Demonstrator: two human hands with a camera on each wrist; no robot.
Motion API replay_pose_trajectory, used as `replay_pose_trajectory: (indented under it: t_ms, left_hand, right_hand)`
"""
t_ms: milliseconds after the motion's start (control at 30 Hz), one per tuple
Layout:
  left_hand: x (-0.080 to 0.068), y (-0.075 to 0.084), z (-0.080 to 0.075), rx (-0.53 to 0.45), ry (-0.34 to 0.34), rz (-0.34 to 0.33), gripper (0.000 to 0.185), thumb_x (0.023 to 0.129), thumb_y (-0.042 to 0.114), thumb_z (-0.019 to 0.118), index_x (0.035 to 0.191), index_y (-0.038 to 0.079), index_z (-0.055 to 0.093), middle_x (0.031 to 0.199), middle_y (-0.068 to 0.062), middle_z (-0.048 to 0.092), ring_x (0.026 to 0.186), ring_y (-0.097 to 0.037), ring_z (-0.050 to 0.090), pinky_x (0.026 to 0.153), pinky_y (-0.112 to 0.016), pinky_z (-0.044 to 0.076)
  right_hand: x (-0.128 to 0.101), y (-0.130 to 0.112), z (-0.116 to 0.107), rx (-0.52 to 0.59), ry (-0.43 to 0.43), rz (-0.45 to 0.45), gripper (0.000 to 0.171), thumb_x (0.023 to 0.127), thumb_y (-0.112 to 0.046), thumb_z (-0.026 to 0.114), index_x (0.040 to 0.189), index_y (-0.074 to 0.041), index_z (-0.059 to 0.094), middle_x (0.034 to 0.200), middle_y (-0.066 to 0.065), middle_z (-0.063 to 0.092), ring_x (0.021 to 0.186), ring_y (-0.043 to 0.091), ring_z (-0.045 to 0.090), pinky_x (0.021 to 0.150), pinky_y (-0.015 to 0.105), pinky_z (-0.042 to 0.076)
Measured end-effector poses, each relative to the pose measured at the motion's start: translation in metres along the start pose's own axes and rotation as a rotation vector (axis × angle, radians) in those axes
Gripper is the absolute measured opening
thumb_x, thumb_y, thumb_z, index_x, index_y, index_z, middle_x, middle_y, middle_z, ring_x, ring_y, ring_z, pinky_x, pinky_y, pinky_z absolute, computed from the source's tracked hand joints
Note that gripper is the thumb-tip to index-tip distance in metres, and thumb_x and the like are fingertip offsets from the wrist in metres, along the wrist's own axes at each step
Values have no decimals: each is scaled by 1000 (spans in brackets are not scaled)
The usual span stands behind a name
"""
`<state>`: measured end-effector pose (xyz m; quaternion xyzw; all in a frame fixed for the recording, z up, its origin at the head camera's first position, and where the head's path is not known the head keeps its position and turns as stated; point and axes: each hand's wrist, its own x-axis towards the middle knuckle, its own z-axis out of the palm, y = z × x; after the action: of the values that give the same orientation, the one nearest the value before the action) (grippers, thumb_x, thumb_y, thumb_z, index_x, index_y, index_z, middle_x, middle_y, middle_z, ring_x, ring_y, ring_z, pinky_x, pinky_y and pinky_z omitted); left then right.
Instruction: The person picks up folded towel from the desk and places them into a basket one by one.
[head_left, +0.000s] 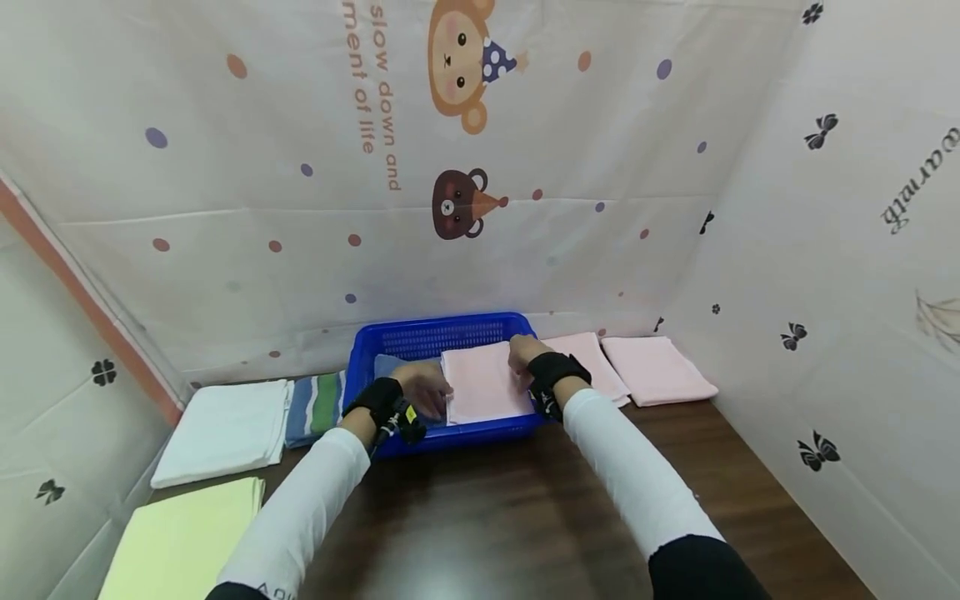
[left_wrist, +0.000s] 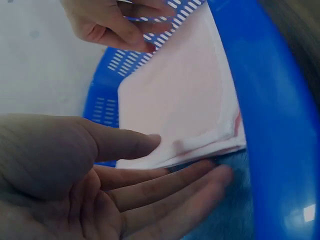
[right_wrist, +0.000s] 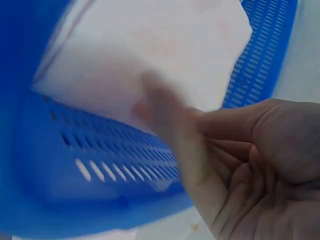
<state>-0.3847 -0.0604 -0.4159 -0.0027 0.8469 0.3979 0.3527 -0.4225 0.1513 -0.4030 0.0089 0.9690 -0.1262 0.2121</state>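
A folded pink towel (head_left: 483, 382) lies inside a blue plastic basket (head_left: 461, 433), over a darker blue cloth (head_left: 386, 364) that shows at the basket's left. My left hand (head_left: 423, 388) is at the pink towel's left edge. In the left wrist view its thumb (left_wrist: 142, 143) overlaps the towel's folded corner, while the other fingers (left_wrist: 170, 192) stretch out straight beside that edge, over the blue cloth. My right hand (head_left: 522, 358) is at the basket's right end. Loosely bent and blurred in the right wrist view, its fingers (right_wrist: 170, 115) overlap the towel's edge without gripping it.
Two folded pink towels (head_left: 588, 360) (head_left: 660, 371) lie right of the basket. To its left are a striped towel (head_left: 318, 407), a white towel (head_left: 221, 429) and a yellow towel (head_left: 183, 537). Printed fabric walls (head_left: 300, 275) enclose the dark wooden table (head_left: 480, 533).
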Motion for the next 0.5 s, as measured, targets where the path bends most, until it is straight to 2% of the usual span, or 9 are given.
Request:
replay_pose_trajectory:
  t_ms: [33,133,167,233,300,367,433,500]
  left_hand:
    - [-5,-1,-3,24,20,22,32,103,15,58,125,-7,64,106,-25,75,90,-32,75,86,-41,62]
    - [-25,-4,-14,113,88,83,37,104,19,55,128,-7,62,115,-27,73,102,-38,74,91,-46,61]
    - [-32,-4,-17,155,119,96,36,103,20,56,127,-7,63,115,-27,73,103,-39,74,91,-46,61]
    - [-45,-4,-26,258,193,88,34,102,21,57,123,-5,64,114,-25,73,101,-37,75,89,-45,61]
    - [-56,-6,-35,426,298,93,26,101,22,56,108,0,68,100,-19,74,86,-31,75,77,-39,62]
    - [-64,-15,-45,542,426,108,19,97,18,57,85,6,63,78,-10,66,63,-24,65,58,-31,54]
    - [-67,-32,-54,584,554,157,29,94,13,56,67,11,49,63,-2,47,51,-15,45,48,-26,36]
    - [-64,-52,-62,555,670,213,36,94,8,55,62,13,39,59,1,35,50,-13,33,48,-26,26]
  right_hand:
    - [-2,1,-3,32,10,-8,12,87,9,68,96,4,62,89,20,73,56,19,65,43,19,43]
    - [-10,10,-16,118,6,-36,3,90,6,61,90,5,64,66,12,70,53,18,67,46,19,48]
    - [-14,16,-22,170,-2,-39,7,91,4,58,87,5,64,62,11,68,52,18,68,47,20,50]
    - [-24,29,-35,223,-13,-54,16,93,-2,54,93,8,66,60,9,65,51,16,64,51,22,53]
    - [-29,47,-47,241,-21,-62,21,96,-7,54,93,8,68,60,7,64,51,13,61,51,23,53]
    - [-32,69,-57,231,-10,-68,25,99,-11,54,97,9,69,64,11,69,54,14,65,53,24,55]
    - [-33,94,-63,207,32,-82,27,100,-12,53,101,10,69,70,14,73,58,16,69,56,26,58]
    - [-31,124,-64,215,133,-110,29,99,-11,52,99,12,69,71,16,73,59,19,71,56,27,58]
